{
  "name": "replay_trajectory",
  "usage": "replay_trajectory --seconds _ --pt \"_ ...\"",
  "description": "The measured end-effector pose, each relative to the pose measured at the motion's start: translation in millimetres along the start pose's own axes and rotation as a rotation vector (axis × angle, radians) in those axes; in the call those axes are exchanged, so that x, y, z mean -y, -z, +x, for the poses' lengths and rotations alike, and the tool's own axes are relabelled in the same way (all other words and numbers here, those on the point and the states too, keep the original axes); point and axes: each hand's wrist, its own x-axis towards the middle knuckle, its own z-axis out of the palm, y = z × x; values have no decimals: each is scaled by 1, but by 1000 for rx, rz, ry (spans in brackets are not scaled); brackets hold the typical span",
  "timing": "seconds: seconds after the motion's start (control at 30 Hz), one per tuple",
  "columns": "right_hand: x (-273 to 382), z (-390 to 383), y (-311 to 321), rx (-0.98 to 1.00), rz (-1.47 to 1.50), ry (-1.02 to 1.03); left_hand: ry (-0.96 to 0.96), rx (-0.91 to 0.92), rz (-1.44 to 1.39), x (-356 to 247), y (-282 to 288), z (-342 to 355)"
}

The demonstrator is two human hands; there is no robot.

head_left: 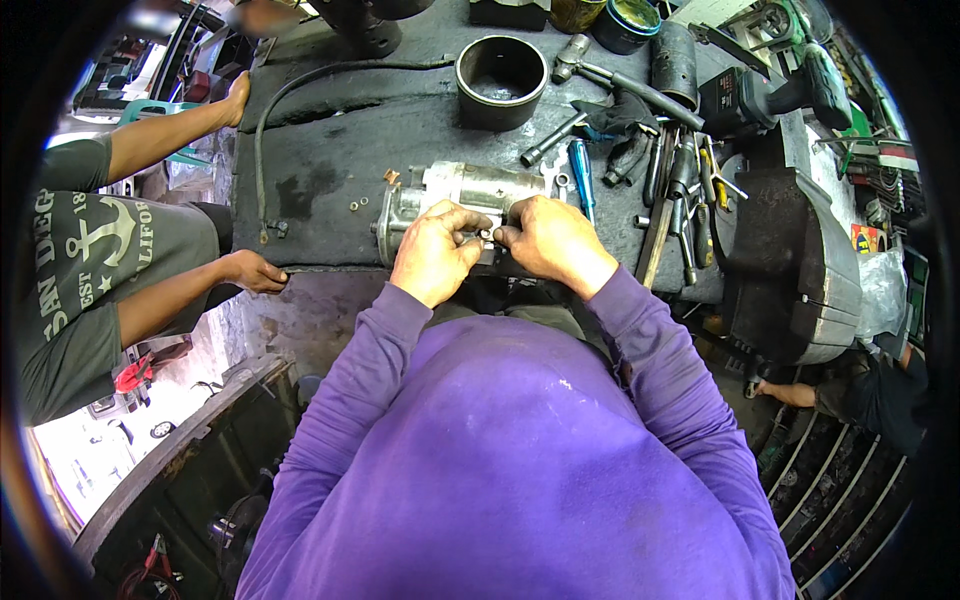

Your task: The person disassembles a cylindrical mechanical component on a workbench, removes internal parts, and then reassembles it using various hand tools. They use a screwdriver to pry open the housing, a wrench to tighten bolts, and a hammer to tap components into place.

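A silvery starter motor (478, 183) lies on its side across the near edge of the dark workbench, its flanged end to the left. At its near side my left hand (436, 252) is closed, thumb and fingers pinched by a small shiny metal fitting (487, 236). My right hand (560, 243) meets it from the right, fingers curled and pressed together at the same spot. What either hand pinches is mostly hidden by the fingers. Two small nuts or rings (359, 205) and a copper-coloured piece (391, 176) lie left of the motor.
A dark cable (330, 68) curves along the bench's left. Behind the motor stands an open metal cylinder (501, 85). A hammer (620, 80), a blue screwdriver (581, 170), several tools and a cordless drill (800, 95) crowd the right. Another person's hand (254, 271) rests at the left edge.
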Motion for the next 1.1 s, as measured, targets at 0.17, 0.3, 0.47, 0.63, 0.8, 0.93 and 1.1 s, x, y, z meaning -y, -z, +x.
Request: replay_trajectory --seconds 0.17,0.3,0.47,0.63,0.8,0.93,1.1 --pt "4 0 7 57 -8 -25 -14 17 -46 -2 -1 -1" --pt "6 0 10 85 -4 -39 11 -40 -33 -2 -5 -1" --pt "5 1 8 65 17 -34 19 -69 -67 2 -6 -3" --pt "4 1 6 68 31 -49 -280 -171 69 11 -10 -6" --pt "4 1 7 72 27 -46 -497 -326 165 18 -19 -5" --pt "3 1 7 92 18 -47 -404 -203 127 19 -13 -1" --pt "1 1 3 31 28 -19 -323 -88 -5 16 -2 -1"
